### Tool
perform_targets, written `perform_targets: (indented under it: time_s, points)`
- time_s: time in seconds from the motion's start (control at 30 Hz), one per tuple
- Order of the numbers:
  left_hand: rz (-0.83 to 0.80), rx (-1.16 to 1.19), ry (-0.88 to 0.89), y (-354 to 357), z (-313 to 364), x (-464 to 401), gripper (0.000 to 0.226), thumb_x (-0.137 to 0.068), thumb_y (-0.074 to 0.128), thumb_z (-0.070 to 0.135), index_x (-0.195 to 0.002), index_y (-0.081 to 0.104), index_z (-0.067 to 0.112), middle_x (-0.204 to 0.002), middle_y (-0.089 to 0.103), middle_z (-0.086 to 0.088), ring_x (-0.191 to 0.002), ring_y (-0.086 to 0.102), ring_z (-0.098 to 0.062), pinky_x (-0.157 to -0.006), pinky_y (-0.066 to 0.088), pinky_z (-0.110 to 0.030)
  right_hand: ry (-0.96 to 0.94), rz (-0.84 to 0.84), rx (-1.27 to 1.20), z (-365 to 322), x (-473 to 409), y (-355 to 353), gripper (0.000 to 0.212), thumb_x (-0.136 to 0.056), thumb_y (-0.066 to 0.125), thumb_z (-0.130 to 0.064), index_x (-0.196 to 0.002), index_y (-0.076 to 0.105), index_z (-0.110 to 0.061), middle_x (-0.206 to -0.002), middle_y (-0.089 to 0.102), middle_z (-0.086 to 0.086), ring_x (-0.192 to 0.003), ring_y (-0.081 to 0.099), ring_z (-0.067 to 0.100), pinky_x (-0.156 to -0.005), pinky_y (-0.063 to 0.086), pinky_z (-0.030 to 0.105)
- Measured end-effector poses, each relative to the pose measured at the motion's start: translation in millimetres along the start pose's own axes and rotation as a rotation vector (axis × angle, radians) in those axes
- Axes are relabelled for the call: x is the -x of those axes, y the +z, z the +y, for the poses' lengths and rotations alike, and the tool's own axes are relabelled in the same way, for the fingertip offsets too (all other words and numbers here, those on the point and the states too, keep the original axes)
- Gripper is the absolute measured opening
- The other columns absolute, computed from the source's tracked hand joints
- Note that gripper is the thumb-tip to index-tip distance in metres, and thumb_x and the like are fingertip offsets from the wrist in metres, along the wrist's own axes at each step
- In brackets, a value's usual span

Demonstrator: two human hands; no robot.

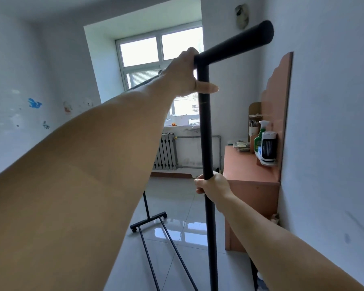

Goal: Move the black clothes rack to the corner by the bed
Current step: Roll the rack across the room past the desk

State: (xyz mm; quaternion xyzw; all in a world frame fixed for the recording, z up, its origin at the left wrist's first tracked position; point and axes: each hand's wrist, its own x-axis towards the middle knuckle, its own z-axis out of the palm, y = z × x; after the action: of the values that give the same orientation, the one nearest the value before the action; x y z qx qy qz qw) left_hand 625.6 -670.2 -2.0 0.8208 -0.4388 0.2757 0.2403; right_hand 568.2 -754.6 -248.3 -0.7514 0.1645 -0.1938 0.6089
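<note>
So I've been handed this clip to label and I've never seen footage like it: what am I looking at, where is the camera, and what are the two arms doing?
There is no machine here. One wide-angle camera sits on a person's head and looks forward and down, so the two bare arms are the wearer's own. Both hands hold a black clothes rack. The left hand grips the top corner, where the crossbar meets the upright post. The right hand is wrapped around the same post lower down. The rack's far foot, with small wheels, rests on the glossy tiled floor. Ahead are a window and a radiator. A brown desk stands against the right wall, with a green spray bottle on it. No bed is in view.
</note>
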Motion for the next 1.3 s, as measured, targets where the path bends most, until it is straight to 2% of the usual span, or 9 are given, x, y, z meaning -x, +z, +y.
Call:
perform_targets:
  time_s: [0.13,0.27,0.37,0.5,0.6,0.73,0.93,1.13,1.3]
  points:
    - [0.012,0.024,0.003,6,-5,-5,0.081,-0.061,0.076,0.057,-0.122,0.042,0.016,-0.112,0.046,0.002,-0.101,0.049,-0.018,-0.087,0.046,-0.036,-0.039,0.160,-0.192,9,-7,14,0.022,-0.080,0.069,-0.033,-0.081,0.054,-0.017,-0.059,0.053,-0.004,-0.047,0.051,0.010,-0.050,0.044,0.023]
    - [0.009,0.010,-0.006,13,-13,-14,0.081,-0.059,0.075,0.060,-0.120,0.043,0.016,-0.109,0.044,0.005,-0.105,0.052,-0.020,-0.094,0.047,-0.047,-0.064,0.237,-0.140,13,-26,22,0.035,-0.081,0.064,-0.043,-0.059,0.050,-0.020,-0.047,0.045,-0.003,-0.047,0.046,0.017,-0.052,0.041,0.030]
    - [0.020,-0.001,-0.004,24,-26,-28,0.082,-0.058,0.073,0.062,-0.119,0.043,0.016,-0.107,0.043,0.005,-0.099,0.050,-0.018,-0.093,0.047,-0.043,-0.087,0.256,-0.126,17,-51,27,0.040,-0.084,0.062,-0.034,-0.052,0.044,-0.018,-0.043,0.041,-0.004,-0.041,0.041,0.015,-0.045,0.038,0.027]
    - [0.026,0.029,-0.009,34,-54,-45,0.078,-0.060,0.076,0.057,-0.116,0.044,0.013,-0.103,0.043,0.005,-0.090,0.046,-0.016,-0.079,0.043,-0.031,-0.117,0.206,-0.103,22,-86,39,0.035,-0.086,0.059,-0.025,-0.055,0.044,-0.015,-0.048,0.043,0.000,-0.043,0.041,0.015,-0.046,0.038,0.029]
    - [0.023,0.012,-0.029,41,-76,-57,0.079,-0.058,0.075,0.056,-0.116,0.043,0.013,-0.105,0.045,0.003,-0.096,0.051,-0.020,-0.087,0.049,-0.040,-0.119,0.158,-0.092,22,-112,51,0.030,-0.085,0.057,-0.021,-0.058,0.046,-0.015,-0.052,0.046,0.003,-0.048,0.043,0.017,-0.048,0.039,0.031]
    - [0.028,-0.012,-0.059,52,-109,-75,0.080,-0.059,0.073,0.057,-0.117,0.041,0.013,-0.109,0.044,0.001,-0.108,0.053,-0.026,-0.093,0.048,-0.047,-0.123,0.130,-0.087,23,-151,69,0.029,-0.081,0.056,-0.015,-0.055,0.043,-0.015,-0.049,0.042,0.000,-0.045,0.039,0.016,-0.044,0.035,0.028]
    - [0.037,-0.005,-0.072,70,-152,-102,0.076,-0.065,0.076,0.050,-0.119,0.041,0.009,-0.110,0.043,-0.002,-0.111,0.052,-0.027,-0.094,0.047,-0.043,-0.123,0.143,-0.077,26,-208,94,0.034,-0.078,0.057,-0.013,-0.049,0.038,-0.017,-0.042,0.037,-0.006,-0.040,0.035,0.013,-0.038,0.031,0.023]
    - [0.095,0.028,-0.069,89,-206,-128,0.076,-0.067,0.077,0.047,-0.124,0.041,0.011,-0.126,0.045,-0.007,-0.114,0.048,-0.022,-0.093,0.044,-0.035,-0.135,0.143,-0.087,27,-262,124,0.034,-0.078,0.058,-0.012,-0.049,0.041,-0.016,-0.041,0.039,-0.006,-0.038,0.037,0.012,-0.037,0.035,0.024]
    - [0.086,0.036,-0.061,100,-252,-151,0.077,-0.064,0.077,0.051,-0.122,0.043,0.013,-0.124,0.045,-0.006,-0.113,0.047,-0.022,-0.095,0.045,-0.038,-0.111,0.151,-0.101,26,-302,150,0.034,-0.078,0.057,-0.010,-0.049,0.039,-0.016,-0.038,0.034,-0.009,-0.037,0.033,0.013,-0.038,0.032,0.025]
